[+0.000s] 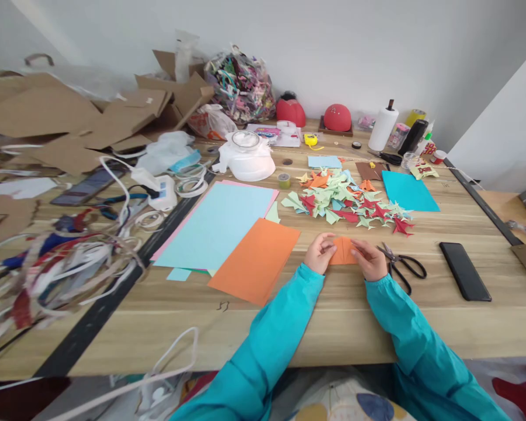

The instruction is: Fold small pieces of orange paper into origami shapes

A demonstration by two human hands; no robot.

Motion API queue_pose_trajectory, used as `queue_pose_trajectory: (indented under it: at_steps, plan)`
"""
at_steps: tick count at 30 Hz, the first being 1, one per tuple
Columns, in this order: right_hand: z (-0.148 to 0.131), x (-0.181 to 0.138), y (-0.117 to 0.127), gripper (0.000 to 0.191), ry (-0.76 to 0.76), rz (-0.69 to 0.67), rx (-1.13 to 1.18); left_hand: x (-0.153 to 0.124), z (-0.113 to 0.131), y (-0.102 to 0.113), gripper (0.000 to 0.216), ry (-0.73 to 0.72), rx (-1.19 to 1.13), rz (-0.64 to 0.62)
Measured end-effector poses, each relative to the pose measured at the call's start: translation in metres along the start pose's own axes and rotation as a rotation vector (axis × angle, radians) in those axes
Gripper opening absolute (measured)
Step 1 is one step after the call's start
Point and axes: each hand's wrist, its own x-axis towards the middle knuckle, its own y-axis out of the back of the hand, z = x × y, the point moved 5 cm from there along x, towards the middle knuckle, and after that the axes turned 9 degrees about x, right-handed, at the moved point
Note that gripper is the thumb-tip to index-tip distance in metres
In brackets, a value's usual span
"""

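Note:
A small orange paper square [343, 251] with a crease down its middle lies between my hands just over the table. My left hand [321, 252] pinches its left edge between thumb and fingers. On the opposite edge, my right hand [370, 259] is closed the same way. Black-handled scissors [403, 264] rest right beside my right hand. To the left of my hands is a larger sheet of orange paper [258, 257], partly over a light blue sheet [221, 222]. Beyond my hands spreads a pile of folded paper cranes [346, 196] in green, red, orange and blue.
A black phone [464, 271] lies to the right. Behind the cranes are a turquoise sheet [409, 192], a yellow tape measure [311, 140] and a white roll [383, 128]. Tangled cables [83, 263] and cardboard [48, 114] crowd the left side.

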Motion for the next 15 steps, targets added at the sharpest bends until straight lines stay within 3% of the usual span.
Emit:
queue_pose_trajectory:
  at_steps: [4, 10, 15]
  plan:
    - [0.0031, -0.0004, 0.0001, 0.02, 0.013, -0.019, -0.02, -0.0005, 0.0013, -0.0019, 0.021, -0.042, 0.012, -0.039]
    - [0.0056, -0.0013, 0.0003, 0.028, -0.026, -0.023, -0.024, -0.0014, -0.0003, -0.0031, 0.027, -0.08, 0.07, -0.068]
    - [0.0006, 0.0, -0.0023, 0.019, -0.025, -0.045, 0.052, -0.001, -0.0039, -0.0035, 0.021, -0.108, 0.132, -0.055]
